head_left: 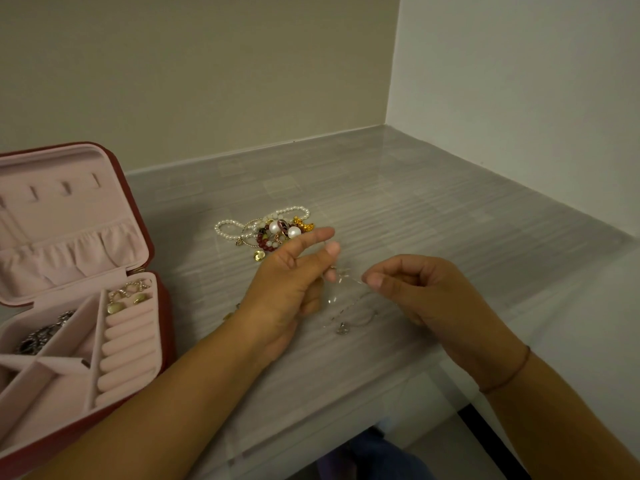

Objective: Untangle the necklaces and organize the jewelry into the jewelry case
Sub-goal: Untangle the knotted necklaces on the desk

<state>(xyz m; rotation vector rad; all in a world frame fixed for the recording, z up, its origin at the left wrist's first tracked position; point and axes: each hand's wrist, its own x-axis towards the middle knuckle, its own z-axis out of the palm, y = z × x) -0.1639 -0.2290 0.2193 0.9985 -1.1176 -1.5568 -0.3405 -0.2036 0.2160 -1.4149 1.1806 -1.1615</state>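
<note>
A grey, striped tabletop (433, 209) with a glossy clear sheet over it fills a corner of the room, where a beige wall (207, 64) behind meets a white wall (519, 81). The jewelry case (138, 216), red outside and pink-lined inside, lies open at the table's left edge, its lid tilted back against the beige wall and showing small hooks and a gathered pocket. Inside the case, gold earrings (128, 299) sit at the top of the ring rolls (128, 344), and a dark silvery piece (41, 336) lies in the compartment left of them. To the right of the case, well apart from it, sits a tangled pile of jewelry (273, 230): pearl strands, red beads, gold charms. Further right of the case and nearer the person, both hands work a thin silver necklace (346, 282). The left hand (287, 282) holds one stretch of the chain in its curled fingers, with the two upper fingers sticking out; the right hand (415, 289) pinches the chain between thumb and forefinger. The rest of the chain trails down onto the table, ending in a small pendant (342, 329). A thin cord bracelet (512, 375) circles the right wrist.
</note>
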